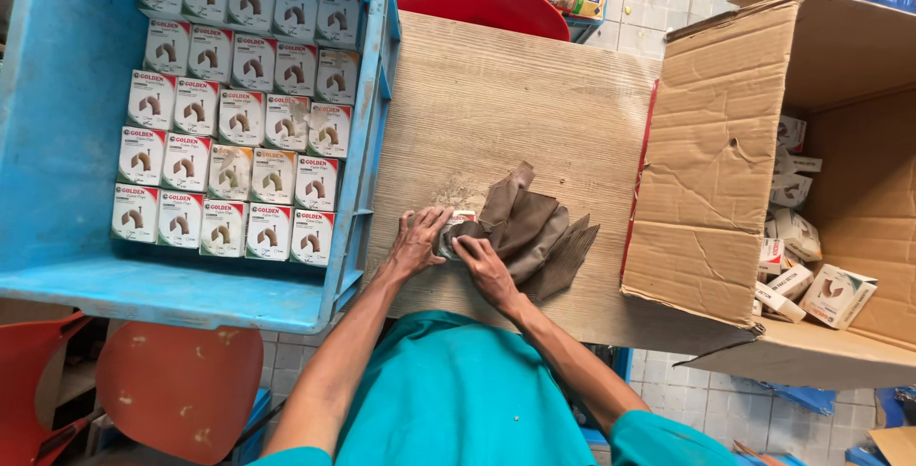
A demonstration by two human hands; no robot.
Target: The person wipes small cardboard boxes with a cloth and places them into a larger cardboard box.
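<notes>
At lower centre of the frame, I see the left hand (416,242) and right hand (487,270) pinching a small box (456,230) against the wooden board (496,94) — brown cloth (534,232) bunched alongside for wiping; finished boxes (239,108) fill the blue crate (67,94), upper left.

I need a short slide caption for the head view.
Both hands press a small box beside a brown cloth on a wooden board.

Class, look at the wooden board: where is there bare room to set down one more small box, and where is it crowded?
Free: the wooden board between blue crate and cardboard carton, above the brown cloth. Crowded: the near edge, where left hand and right hand work, and the crate's rows of boxes.
</notes>
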